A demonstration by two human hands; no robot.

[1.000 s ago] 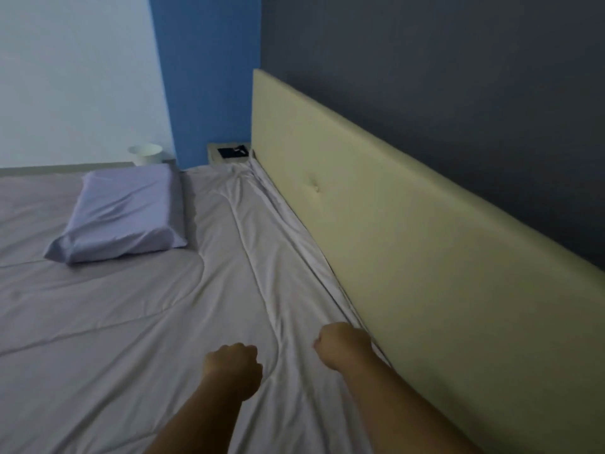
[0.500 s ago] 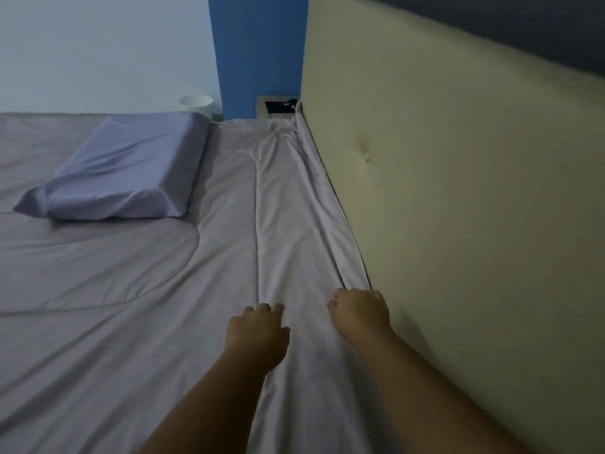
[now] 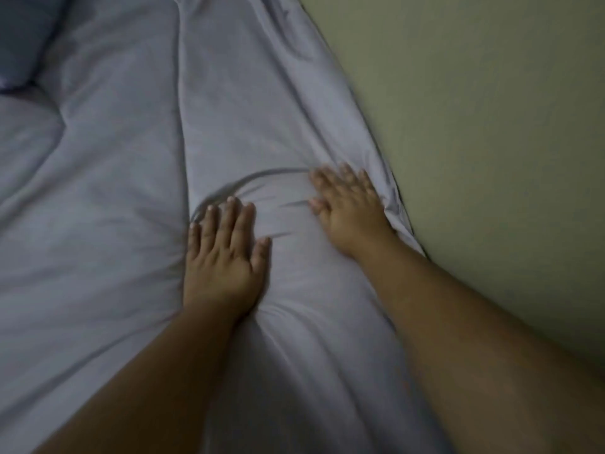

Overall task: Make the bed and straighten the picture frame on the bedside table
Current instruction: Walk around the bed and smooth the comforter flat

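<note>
A pale grey-lilac bed sheet (image 3: 108,198) covers the mattress and fills most of the view, with long folds running away from me. My left hand (image 3: 224,253) lies flat on the sheet with straight fingers, pressing it down. My right hand (image 3: 347,204), blurred, also presses flat on the sheet, close to the strip bunched against the headboard. Small creases fan out between the two hands. A corner of the lilac pillow (image 3: 23,44) shows at the top left. The picture frame and bedside table are out of view.
The padded cream headboard (image 3: 484,152) fills the right side, right beside my right forearm. The sheet's edge is tucked along its base.
The view has dropped and closed in on the sheet. Both hands went from curled fists to flat, spread fingers pressing on the sheet. The wall, bedside table and most of the pillow left the view.
</note>
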